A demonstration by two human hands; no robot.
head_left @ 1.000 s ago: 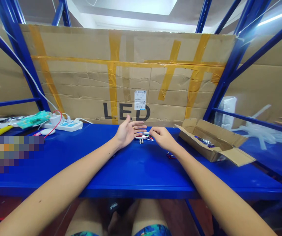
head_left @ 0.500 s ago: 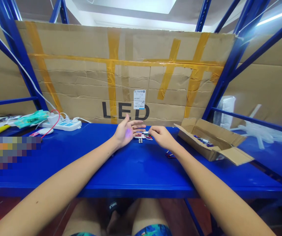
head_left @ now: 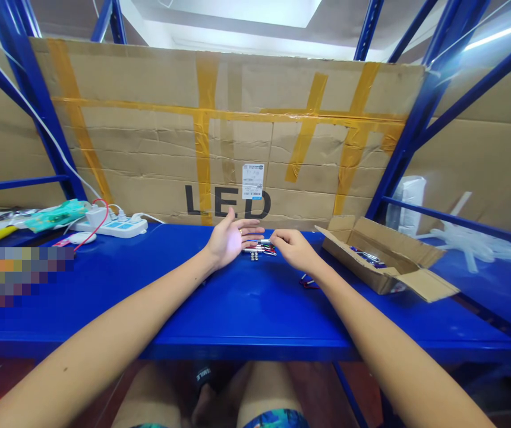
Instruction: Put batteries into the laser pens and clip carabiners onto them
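Observation:
My left hand is open above the blue table, palm turned to the right, fingers stretched out. A pale pinkish-white glow lies on its palm. My right hand is closed in a pinch on a small silver penlight, which points toward the left palm. Below and between the hands lies a small pile of silver and red metal penlights, partly hidden by the fingers. Just in front of it sit several tiny round silver button cells. A red clip-like piece lies beside my right wrist, partly covered by the arm.
An open cardboard box with shiny metal pieces stands at the right. At the left are a white power strip, cables and a teal package. A large taped cardboard sheet stands behind the blue table, between blue rack posts.
The glow on my left palm has turned from purple to pale pinkish white. Both hands stay almost in the same place.

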